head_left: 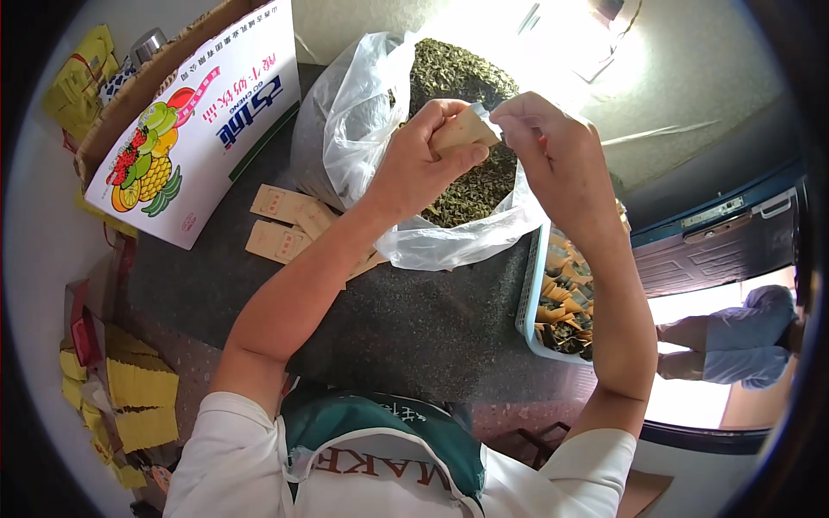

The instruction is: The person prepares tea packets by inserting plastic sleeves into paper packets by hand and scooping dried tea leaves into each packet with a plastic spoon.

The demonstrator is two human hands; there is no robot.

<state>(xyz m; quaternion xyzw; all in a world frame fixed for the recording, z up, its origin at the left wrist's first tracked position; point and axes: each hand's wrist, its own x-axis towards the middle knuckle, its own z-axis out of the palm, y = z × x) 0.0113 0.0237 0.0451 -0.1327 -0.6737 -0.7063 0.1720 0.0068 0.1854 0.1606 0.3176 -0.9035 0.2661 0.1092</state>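
Note:
My left hand [410, 164] is closed around a small brown paper packet [462, 131], thumb in front, its upper end tilted toward my right hand. The fingers of my right hand [557, 151] are pinched together close by the packet's upper end; what lies between them is hidden. Below both hands is a heap of dried green leaves [458, 73] in a wide-mouthed clear plastic bag [350, 129]. Several flat brown paper packets [278, 242], printed in red, lie on the dark tabletop [406, 319] left of the bag, partly covered by my left forearm.
A light blue plastic basket [527, 324] of brown packets and dark leaves stands right of the bag, partly behind my right forearm. On the left stands a fruit-printed carton [194, 142]. Yellow packages [142, 388] are at lower left. A person [734, 337] is beyond the doorway.

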